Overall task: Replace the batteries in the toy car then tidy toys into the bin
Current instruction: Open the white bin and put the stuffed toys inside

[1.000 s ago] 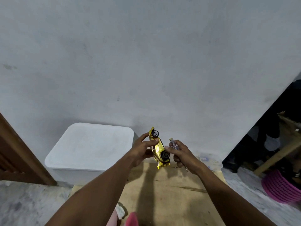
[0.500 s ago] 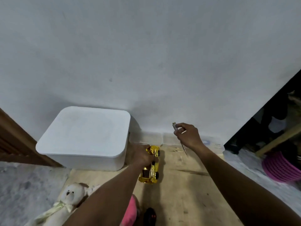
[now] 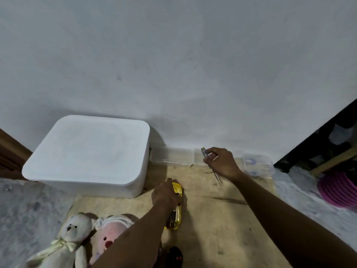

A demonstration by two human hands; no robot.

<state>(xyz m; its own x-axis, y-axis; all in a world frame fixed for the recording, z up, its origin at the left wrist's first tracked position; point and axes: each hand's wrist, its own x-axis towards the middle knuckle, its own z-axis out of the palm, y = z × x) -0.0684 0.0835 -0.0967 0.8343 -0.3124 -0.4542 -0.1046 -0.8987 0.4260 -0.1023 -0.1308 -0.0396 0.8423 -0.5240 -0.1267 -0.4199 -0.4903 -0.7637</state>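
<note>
Gold toy car (image 3: 176,206) down on the wooden board (image 3: 212,219)

Your left hand (image 3: 166,194) is clamped over it beside the white lidded bin (image 3: 90,153); your right hand (image 3: 222,163) pinches a screwdriver (image 3: 211,167) above the board.

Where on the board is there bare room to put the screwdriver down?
Bare board lies right of the gold toy car, under the right hand holding the screwdriver. Crowded: the stuffed toys at near left, clear plastic containers along the wall.

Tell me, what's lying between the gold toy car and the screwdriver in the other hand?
Nothing: the head view shows only bare wooden board between the gold toy car and the screwdriver.
</note>
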